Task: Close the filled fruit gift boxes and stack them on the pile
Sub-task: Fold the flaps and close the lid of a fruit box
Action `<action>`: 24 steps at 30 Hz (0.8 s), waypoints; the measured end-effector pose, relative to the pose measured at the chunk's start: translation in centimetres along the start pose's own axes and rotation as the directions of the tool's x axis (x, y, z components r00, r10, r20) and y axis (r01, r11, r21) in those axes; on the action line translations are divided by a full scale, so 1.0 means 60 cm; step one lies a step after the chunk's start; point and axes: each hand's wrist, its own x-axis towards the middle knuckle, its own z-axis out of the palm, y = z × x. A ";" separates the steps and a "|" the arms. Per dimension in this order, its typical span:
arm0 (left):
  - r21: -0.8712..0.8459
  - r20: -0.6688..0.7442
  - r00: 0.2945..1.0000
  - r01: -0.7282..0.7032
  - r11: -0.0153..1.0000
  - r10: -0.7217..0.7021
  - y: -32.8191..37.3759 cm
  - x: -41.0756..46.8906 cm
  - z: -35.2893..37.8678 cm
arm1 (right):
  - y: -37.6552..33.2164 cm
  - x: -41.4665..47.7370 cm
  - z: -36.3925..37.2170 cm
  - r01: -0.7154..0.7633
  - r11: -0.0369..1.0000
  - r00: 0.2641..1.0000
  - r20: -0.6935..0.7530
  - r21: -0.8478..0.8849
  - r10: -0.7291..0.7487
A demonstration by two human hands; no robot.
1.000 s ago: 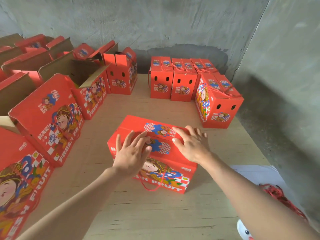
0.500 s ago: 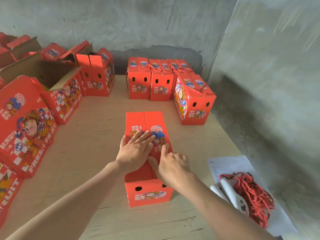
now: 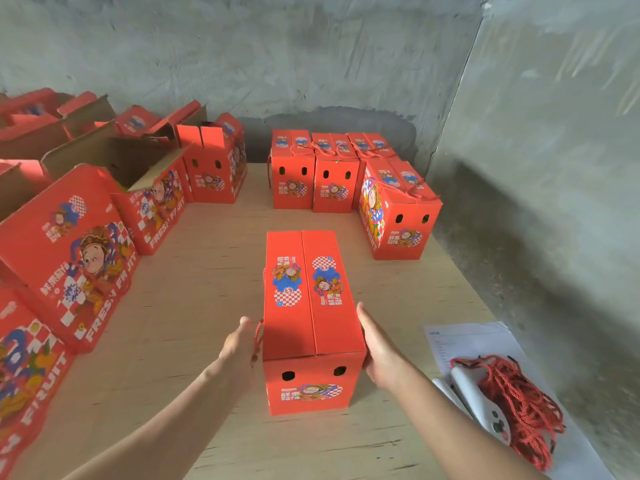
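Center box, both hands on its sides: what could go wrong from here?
1. The left hand and right hand only press the near end of the center box sides; lifted so, the far end may dip or slip.
2. The top flaps just meet at a seam, with no visible fastening; they may spring open.
3. The red cord hangs loose by the left hand and may snag.
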 end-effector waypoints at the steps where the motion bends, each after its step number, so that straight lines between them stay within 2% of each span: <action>1: -0.013 0.114 0.992 0.058 0.998 -0.056 -0.001 0.003 0.002 | -0.012 0.005 0.007 0.010 0.999 1.000 0.015 0.048 -0.011; 3: -0.022 0.181 0.983 0.025 0.999 -0.020 0.007 0.012 0.010 | -0.043 0.011 0.022 0.077 0.995 0.997 -0.023 0.060 -0.075; 5: -0.044 0.123 0.991 -0.054 0.998 0.059 0.026 0.010 0.018 | -0.075 0.012 0.034 0.212 0.977 0.970 -0.120 -0.017 -0.213; 7: -0.079 0.100 0.982 -0.150 0.986 0.157 0.047 0.003 0.023 | -0.104 0.003 0.041 0.313 0.950 0.933 -0.184 -0.004 -0.308; 10: -0.028 0.094 0.923 -0.371 0.928 0.372 0.087 -0.012 0.028 | -0.150 -0.022 0.055 0.456 0.886 0.875 -0.140 -0.085 -0.464; 11: 0.033 0.106 0.885 -0.459 0.888 0.454 0.103 -0.019 0.030 | -0.168 -0.036 0.063 0.509 0.851 0.848 -0.093 -0.129 -0.521; 13: 0.153 0.142 0.761 -0.648 0.746 0.633 0.138 -0.045 0.036 | -0.204 -0.060 0.080 0.590 0.789 0.803 0.019 -0.171 -0.596; 16: 0.186 0.256 0.553 -0.833 0.522 0.793 0.184 -0.089 0.054 | -0.239 -0.082 0.115 0.610 0.775 0.792 0.144 -0.164 -0.593; 18: 0.265 0.325 0.509 -0.858 0.439 0.797 0.203 -0.108 0.067 | -0.240 -0.088 0.134 0.572 0.800 0.820 0.173 -0.184 -0.546; 19: 0.383 0.356 0.501 -0.848 0.365 0.789 0.207 -0.114 0.069 | -0.235 -0.087 0.138 0.551 0.817 0.831 0.205 -0.172 -0.517; 21: 0.612 0.422 0.461 -0.780 0.130 0.781 0.208 -0.121 0.065 | -0.224 -0.089 0.140 0.515 0.839 0.835 0.325 -0.176 -0.445; 22: 0.652 0.444 0.427 -0.757 0.043 0.787 0.206 -0.122 0.060 | -0.221 -0.092 0.140 0.505 0.834 0.834 0.373 -0.220 -0.406; 23: 0.656 0.442 0.418 -0.754 0.033 0.794 0.205 -0.119 0.053 | -0.222 -0.094 0.139 0.497 0.825 0.841 0.384 -0.268 -0.381; 24: 0.642 0.413 0.433 -0.762 0.080 0.801 0.200 -0.116 0.043 | -0.226 -0.095 0.139 0.484 0.825 0.855 0.358 -0.292 -0.375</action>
